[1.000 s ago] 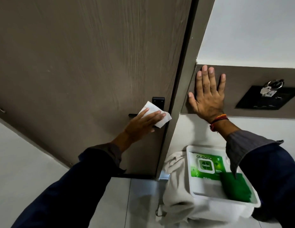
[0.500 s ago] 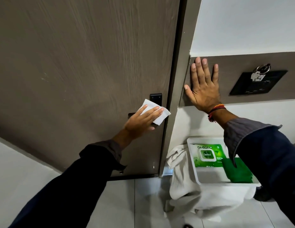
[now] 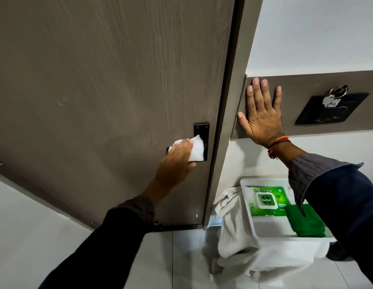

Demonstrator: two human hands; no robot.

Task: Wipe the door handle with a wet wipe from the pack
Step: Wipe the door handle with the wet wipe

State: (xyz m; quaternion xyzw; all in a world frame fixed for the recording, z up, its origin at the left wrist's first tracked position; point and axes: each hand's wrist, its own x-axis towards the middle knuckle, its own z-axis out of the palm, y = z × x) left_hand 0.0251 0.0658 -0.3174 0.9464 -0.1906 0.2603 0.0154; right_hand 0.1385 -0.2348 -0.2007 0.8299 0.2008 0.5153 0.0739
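Fingers of left hand clamp wet wipe around door handle, right hand flat, splayed on wall; risk: wipe bunching, lever's underside missed.

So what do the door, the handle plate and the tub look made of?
Door: wood or wood-look laminate, matte grey-brown, judging by the vertical grain lines. Handle plate: probably metal with a matte black coating, with two small screw dots. Tub: likely plastic, plain white with smooth moulded walls.
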